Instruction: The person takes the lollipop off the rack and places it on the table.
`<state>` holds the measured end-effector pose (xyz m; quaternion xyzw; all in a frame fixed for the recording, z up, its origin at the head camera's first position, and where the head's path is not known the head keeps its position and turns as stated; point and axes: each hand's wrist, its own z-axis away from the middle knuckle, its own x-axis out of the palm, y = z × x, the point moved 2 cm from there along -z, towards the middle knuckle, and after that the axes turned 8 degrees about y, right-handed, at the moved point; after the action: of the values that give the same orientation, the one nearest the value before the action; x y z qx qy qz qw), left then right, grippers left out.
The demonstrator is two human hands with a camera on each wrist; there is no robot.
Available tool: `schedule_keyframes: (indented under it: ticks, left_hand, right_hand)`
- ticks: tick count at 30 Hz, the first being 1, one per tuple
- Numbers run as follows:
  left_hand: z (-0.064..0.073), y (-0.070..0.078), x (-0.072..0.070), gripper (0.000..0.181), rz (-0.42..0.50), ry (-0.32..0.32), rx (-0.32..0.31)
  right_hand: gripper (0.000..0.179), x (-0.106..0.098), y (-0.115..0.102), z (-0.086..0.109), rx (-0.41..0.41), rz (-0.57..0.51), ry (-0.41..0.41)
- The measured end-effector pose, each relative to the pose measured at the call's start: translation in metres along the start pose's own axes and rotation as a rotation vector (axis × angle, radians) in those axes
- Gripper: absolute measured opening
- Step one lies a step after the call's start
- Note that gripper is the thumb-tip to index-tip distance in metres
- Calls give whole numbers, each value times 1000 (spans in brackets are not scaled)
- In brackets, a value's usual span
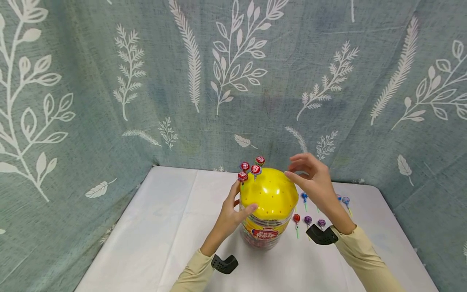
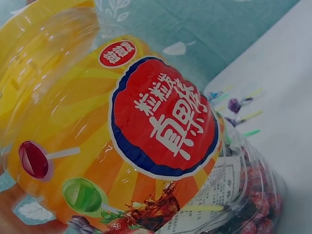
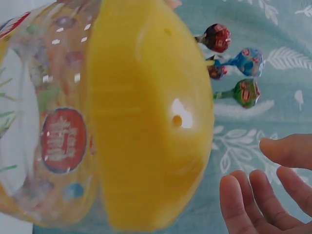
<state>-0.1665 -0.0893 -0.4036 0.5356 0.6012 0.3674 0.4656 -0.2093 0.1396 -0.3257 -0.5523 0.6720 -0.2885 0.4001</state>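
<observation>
- One jar (image 1: pixel 264 234) is standing with its long axis vertical, lid (image 1: pixel 273 190) up, between left hand (image 1: pixel 230 217) and right hand (image 1: pixel 315 178).
- Four lollipops (image 1: pixel 256 169) are poking from its far left; at least six are lying right.
- Left hand is grasping the lid; right hand is hovering beside it, relaxed, unloaded.

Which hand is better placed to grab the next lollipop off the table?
Right, probably: the right hand looks empty and is on the side where the loose lollipops lie, while the left hand holds the yellow lid.
</observation>
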Motion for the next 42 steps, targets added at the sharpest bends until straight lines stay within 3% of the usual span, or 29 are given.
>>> schedule_keyframes:
  ticks: [11,24,30,36,42]
  left_hand:
    - [0,-3,-2,82,0,-13,-7]
    - [-1,-2,-1,81,-13,-2,-15]
    - [-1,-3,1,81,-10,-17,-20]
    - [-2,-1,2,81,-9,-17,-7]
    - [-1,-1,1,82,-7,-2,-17]
  right_hand:
    - [31,26,-14,-19,-38,-6,-89]
    - [33,58,-14,-29,-61,19,-183]
    - [32,60,-13,-30,-85,-11,-159]
    - [29,51,-36,-26,-179,-90,-72]
    - [30,42,-43,-20,-192,-84,-36]
